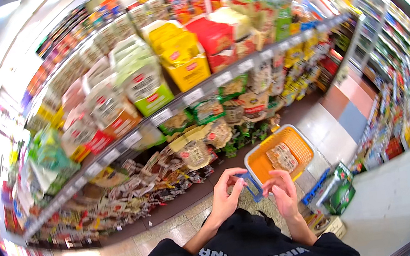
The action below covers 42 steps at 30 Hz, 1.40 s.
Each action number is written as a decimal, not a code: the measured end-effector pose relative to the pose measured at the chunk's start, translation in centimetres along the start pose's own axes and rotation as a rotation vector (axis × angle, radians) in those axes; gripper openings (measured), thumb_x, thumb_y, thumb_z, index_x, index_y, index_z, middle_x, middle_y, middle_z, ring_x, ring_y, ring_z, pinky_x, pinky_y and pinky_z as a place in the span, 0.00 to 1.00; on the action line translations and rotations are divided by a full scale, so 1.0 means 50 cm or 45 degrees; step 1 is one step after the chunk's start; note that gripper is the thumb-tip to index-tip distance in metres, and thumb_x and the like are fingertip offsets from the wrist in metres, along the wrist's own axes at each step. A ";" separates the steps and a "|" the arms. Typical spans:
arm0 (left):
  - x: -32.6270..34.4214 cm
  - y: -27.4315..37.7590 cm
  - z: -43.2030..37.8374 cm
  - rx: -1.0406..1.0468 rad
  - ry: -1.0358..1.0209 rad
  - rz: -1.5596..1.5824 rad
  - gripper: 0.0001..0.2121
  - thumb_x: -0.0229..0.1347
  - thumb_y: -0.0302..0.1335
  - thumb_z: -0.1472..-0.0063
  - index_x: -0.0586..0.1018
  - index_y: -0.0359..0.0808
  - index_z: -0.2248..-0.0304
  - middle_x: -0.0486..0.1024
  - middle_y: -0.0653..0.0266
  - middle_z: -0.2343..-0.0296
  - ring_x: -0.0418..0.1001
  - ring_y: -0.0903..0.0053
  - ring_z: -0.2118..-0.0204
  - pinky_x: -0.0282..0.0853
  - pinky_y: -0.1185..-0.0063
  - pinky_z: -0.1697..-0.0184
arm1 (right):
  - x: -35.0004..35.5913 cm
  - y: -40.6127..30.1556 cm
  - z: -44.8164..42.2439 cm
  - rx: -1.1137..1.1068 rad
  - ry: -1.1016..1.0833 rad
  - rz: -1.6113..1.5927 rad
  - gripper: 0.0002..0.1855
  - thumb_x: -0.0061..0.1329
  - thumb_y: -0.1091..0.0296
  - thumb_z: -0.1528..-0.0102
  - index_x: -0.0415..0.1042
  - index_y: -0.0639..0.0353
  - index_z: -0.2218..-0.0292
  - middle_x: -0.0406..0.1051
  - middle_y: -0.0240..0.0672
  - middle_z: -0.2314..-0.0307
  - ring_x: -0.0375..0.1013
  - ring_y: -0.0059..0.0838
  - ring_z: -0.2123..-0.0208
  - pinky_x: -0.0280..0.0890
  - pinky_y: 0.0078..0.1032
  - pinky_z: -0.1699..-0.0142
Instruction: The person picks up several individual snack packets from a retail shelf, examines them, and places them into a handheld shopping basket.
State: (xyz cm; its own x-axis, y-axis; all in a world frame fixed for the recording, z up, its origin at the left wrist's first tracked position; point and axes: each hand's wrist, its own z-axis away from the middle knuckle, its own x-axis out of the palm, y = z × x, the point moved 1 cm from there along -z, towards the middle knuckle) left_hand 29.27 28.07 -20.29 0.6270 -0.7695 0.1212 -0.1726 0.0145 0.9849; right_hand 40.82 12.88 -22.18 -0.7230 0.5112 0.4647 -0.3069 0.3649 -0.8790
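Note:
My left hand (228, 193) hovers in front of my chest, fingers curled and apart from the thumb, with nothing visible in it. Opposite it, my right hand (283, 194) is raised with loosely bent fingers and also looks bare. Just beyond both hands is an orange plastic shopping basket (260, 173) with a pale rim. Its blue handle (254, 191) hangs on my side, behind the fingers of my left hand in the view; I cannot tell whether they touch. Inside the basket lies a printed snack packet (282, 157).
A store shelf (189, 97) with price tags runs across ahead, carrying yellow snack packets (180, 54) and red packets (213, 36). Hanging bags (194, 154) fill the level below. Right of me, a green drinks carton (337, 190) stands near a pale counter (396, 185). Tiled floor (328, 128) shows beyond the basket.

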 end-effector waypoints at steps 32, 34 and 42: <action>-0.372 0.159 0.219 0.161 0.631 -0.006 0.10 0.49 0.24 0.35 0.72 0.31 0.56 0.75 0.63 0.61 0.72 0.83 0.65 0.64 0.85 0.59 | 0.654 0.029 -0.411 -0.863 -0.380 1.114 0.22 0.50 0.69 0.46 0.64 0.59 0.50 0.55 0.51 0.44 0.51 0.48 0.39 0.47 0.38 0.37; -0.387 0.157 0.220 0.140 0.618 -0.014 0.09 0.49 0.24 0.35 0.72 0.31 0.57 0.75 0.63 0.61 0.72 0.83 0.65 0.64 0.84 0.59 | 0.666 0.039 -0.423 -0.825 -0.359 1.109 0.22 0.50 0.69 0.46 0.64 0.60 0.50 0.55 0.51 0.44 0.51 0.48 0.39 0.47 0.38 0.37; -0.428 0.143 0.213 0.038 0.545 -0.024 0.09 0.49 0.23 0.36 0.73 0.30 0.58 0.75 0.63 0.61 0.71 0.84 0.66 0.67 0.84 0.59 | 0.676 0.058 -0.461 -0.692 -0.320 1.052 0.21 0.51 0.68 0.46 0.66 0.59 0.52 0.58 0.52 0.45 0.53 0.47 0.40 0.49 0.38 0.37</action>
State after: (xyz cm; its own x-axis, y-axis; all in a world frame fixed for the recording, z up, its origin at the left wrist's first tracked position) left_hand 6.55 37.84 -17.15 0.8878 -0.4352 0.1499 -0.1760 -0.0200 0.9842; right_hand 29.75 49.15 -6.55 -0.7098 0.6079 -0.3558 0.6238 0.3079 -0.7183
